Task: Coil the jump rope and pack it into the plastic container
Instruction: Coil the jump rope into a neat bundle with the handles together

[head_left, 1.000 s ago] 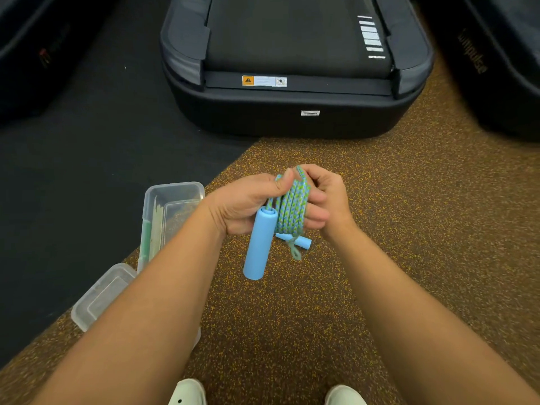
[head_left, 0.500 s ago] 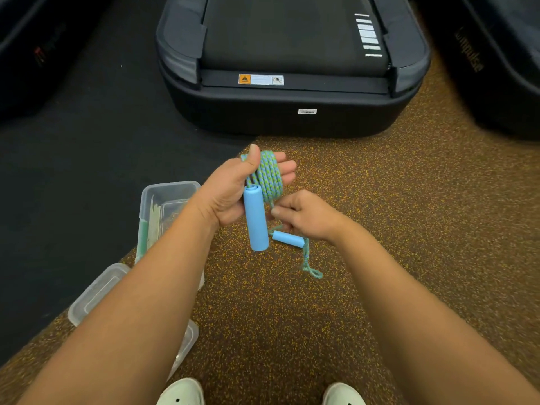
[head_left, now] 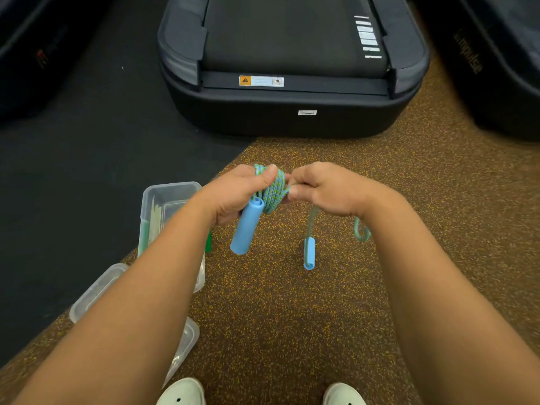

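Nearly coiled: final wraps of the jump rope (head_left: pixel 273 191)

Left hand (head_left: pixel 233 194) clamps the coil and one handle; right hand (head_left: pixel 324 190) pinches the loose tail. Best to keep tension, wrap snugly, tuck the dangling handle (head_left: pixel 309 254), then reach for the plastic container (head_left: pixel 171 190) on the floor, left.

The floor (head_left: pixel 292 317) is brown rubber flecked with yellow, meeting a plain black strip (head_left: pixel 87 156) along its left side. A clear plastic container (head_left: pixel 163 206) stands open at that border, its lid (head_left: pixel 96 290) just nearer. A black treadmill (head_left: pixel 292 83) rests at the far edge; two pale shoes (head_left: pixel 182 393) stand at the near edge.
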Motion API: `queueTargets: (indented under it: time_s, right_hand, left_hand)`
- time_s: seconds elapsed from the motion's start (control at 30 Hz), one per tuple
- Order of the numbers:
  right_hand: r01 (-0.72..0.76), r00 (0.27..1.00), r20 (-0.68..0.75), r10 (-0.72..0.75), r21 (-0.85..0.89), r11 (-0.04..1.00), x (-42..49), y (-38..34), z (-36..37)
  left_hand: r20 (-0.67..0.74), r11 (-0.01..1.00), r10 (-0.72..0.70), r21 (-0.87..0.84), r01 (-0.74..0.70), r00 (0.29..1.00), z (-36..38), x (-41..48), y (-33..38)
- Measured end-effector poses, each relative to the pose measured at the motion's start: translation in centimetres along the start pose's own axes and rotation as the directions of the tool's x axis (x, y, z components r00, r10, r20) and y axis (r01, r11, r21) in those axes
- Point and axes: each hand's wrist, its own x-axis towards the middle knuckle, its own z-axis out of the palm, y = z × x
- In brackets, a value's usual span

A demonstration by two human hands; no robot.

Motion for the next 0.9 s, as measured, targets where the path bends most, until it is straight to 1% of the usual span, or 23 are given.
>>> queueTargets:
  time_s: [0.1, 0.2, 0.37, 0.47, 0.6, 0.7, 0.77, 0.8, 0.87, 0.9]
  right_hand:
    - [0.024, 0.994, -0.106, -0.031, -0.074, 0.997, 0.0, 0.0, -0.2]
    - [0.058, 0.972, -0.220, -0.085, -0.126, 0.990, 0.2, 0.2, -0.1]
    - [0.117, 0.921, -0.359, -0.152, -0.116, 0.986, 0.6, 0.9, 0.4]
    - [0.153, 0.894, -0.420, -0.157, -0.043, 0.987, 1.1, 1.4, 1.0]
    - [0.179, 0.875, -0.472, -0.108, 0.108, 0.978, 1.2, 2.0, 1.8]
    - [0.177, 0.892, -0.449, -0.059, 0.227, 0.958, 1.5, 2.1, 3.0]
    - [0.129, 0.933, -0.359, 0.020, 0.385, 0.914, 1.7, 1.9, 3.9]
    - [0.099, 0.947, -0.318, 0.048, 0.432, 0.897, 1.6, 1.9, 4.3]
    - [0.045, 0.963, -0.265, 0.059, 0.371, 0.928, 1.8, 2.5, 5.3]
    - [0.019, 0.967, -0.249, 0.058, 0.296, 0.955, 2.0, 2.7, 5.9]
  left_hand:
    - [0.053, 1.000, -0.013, 0.004, 0.013, 0.999, 0.3, -0.2, 0.1]
    - [0.093, 0.999, -0.037, -0.020, 0.039, 0.995, 0.4, -0.4, 0.3]
    - [0.166, 0.994, -0.051, -0.083, 0.065, 0.985, 0.2, -0.9, 0.8]
    - [0.214, 0.990, -0.053, -0.113, 0.079, 0.975, 0.2, -1.1, 0.8]
    - [0.277, 0.986, -0.044, -0.144, 0.087, 0.960, 0.1, -1.4, 0.9]
    - [0.288, 0.974, -0.006, -0.214, 0.071, 0.958, 0.1, -1.5, 1.0]
    - [0.291, 0.960, 0.023, -0.274, 0.060, 0.956, 0.1, -1.6, 1.1]
    - [0.300, 0.954, 0.039, -0.294, 0.054, 0.953, 0.1, -1.6, 1.1]
    - [0.312, 0.951, 0.074, -0.309, 0.028, 0.947, 0.1, -1.5, 1.2]
    - [0.301, 0.950, 0.087, -0.313, 0.012, 0.950, 0.1, -1.4, 1.2]
